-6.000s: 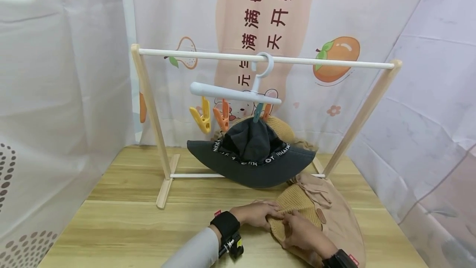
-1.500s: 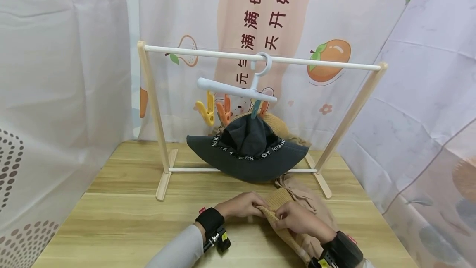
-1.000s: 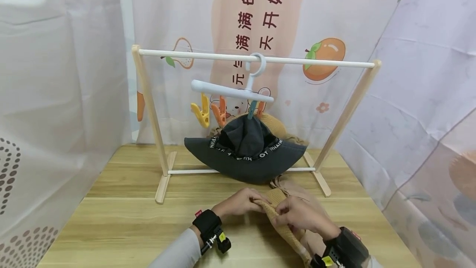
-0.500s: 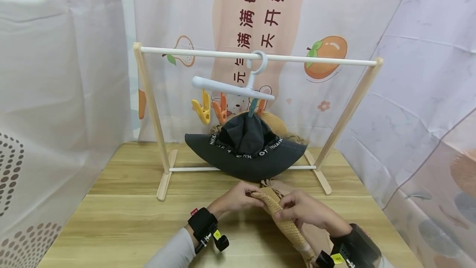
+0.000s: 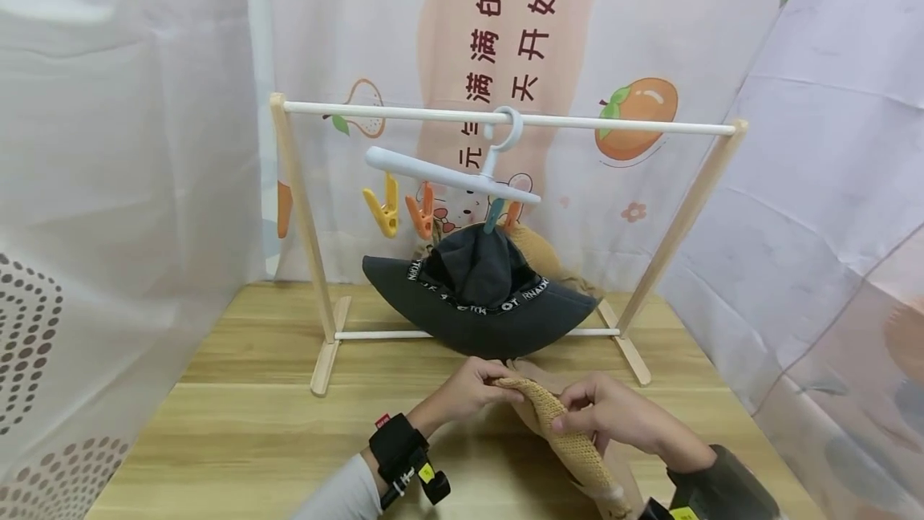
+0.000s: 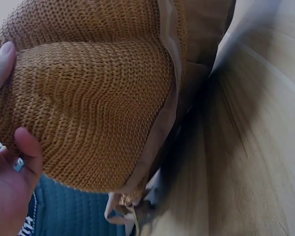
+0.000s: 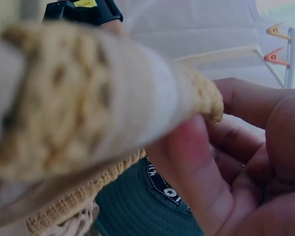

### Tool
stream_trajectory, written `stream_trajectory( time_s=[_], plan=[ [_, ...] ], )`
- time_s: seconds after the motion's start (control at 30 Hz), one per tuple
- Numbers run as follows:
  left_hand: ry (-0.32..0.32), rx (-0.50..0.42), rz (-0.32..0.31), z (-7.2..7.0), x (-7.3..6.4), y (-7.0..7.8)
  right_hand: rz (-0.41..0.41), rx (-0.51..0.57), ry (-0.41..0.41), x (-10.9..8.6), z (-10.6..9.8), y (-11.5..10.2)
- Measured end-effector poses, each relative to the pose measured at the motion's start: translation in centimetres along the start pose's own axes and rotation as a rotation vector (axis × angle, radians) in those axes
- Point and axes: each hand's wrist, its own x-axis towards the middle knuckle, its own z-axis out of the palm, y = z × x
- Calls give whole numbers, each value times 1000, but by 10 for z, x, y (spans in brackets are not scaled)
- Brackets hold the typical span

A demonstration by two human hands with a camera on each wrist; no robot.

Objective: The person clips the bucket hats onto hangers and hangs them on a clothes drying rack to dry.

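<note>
A tan knitted sun hat (image 5: pixel 581 452) with a smooth fabric lining and brim is held near the front of the table, its knit edge lifted and folded over. My left hand (image 5: pixel 472 390) pinches the far end of that edge between thumb and fingers. Further along the same edge, my right hand (image 5: pixel 613 412) pinches the hat between thumb and forefinger. In the left wrist view the ribbed knit (image 6: pixel 98 113) bulges outward, with a pale trim running along its edge. The hat's nearest part (image 7: pixel 59 93) is blurred in the right wrist view.
A wooden rack (image 5: pixel 299 215) with a white top bar (image 5: pixel 613 123) stands behind. From it hangs a pale blue hanger (image 5: pixel 440 172) with a yellow clip (image 5: pixel 388 211), orange clips and a teal clip (image 5: pixel 494 215). A dark bucket hat (image 5: pixel 484 335) hangs there, another tan hat (image 5: pixel 537 251) behind it.
Six seconds ago the tan hat lay spread out under both hands; its edge is now lifted and folded over. Lately the right hand has shifted slightly right, and the hanger has turned a little.
</note>
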Motion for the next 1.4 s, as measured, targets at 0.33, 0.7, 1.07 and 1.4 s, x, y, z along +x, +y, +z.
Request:
stream_trajectory(
  time_s=[0.33, 0.7, 1.07, 1.4],
  plan=[
    [38, -2, 42, 3, 2, 17, -56, -13, 16, -9, -5, -10],
    [132, 69, 15, -2, 0, 35, -108, -45, 43, -5, -9, -16],
    [239, 131, 13, -19, 0, 53, -120, -104, 127, 12, -9, -29],
    [293, 216, -8, -25, 2, 65, -134, -175, 187, 14, -13, -35]
  ],
)
